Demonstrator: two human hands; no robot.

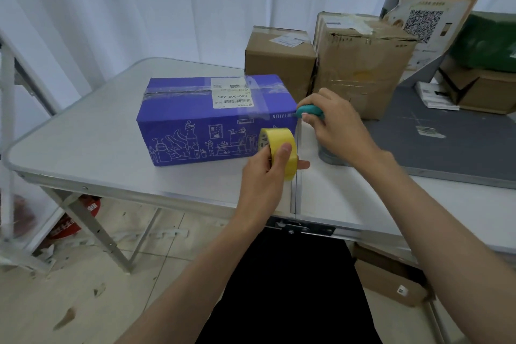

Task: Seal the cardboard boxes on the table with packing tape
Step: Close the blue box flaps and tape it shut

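Three cardboard boxes stand on the white folding table [83, 131]. The nearest is a purple printed cardboard box [215, 120] with white line drawings on its side, a white shipping label on top and clear tape already running along its top seam and down over its right end. Behind it, at the table's far edge, are a small plain brown cardboard box [279, 61] and, just beside that on the right, a taller crumpled brown cardboard box [363, 67], both bearing labels and tape.

One roll of yellow packing tape [280, 149] is held upright in the left hand [265, 170], fingers curled through its core and thumb pressed on its outer face, close to the purple box's lower right corner. The right hand [332, 123] grips one small teal rounded tool [308, 111] at the purple box's right end; whether the tool touches the box cannot be told. Under the right hand stands a grey metal can [332, 158], mostly hidden.

A dark grey mat [435, 139] covers the table's right part, carrying another brown box [485, 89] with a green parcel [485, 42] on top. A torn poster with a QR code [430, 14] leans behind. White curtains [139, 3] hang behind the table, and the floor is pale tile [55, 288].
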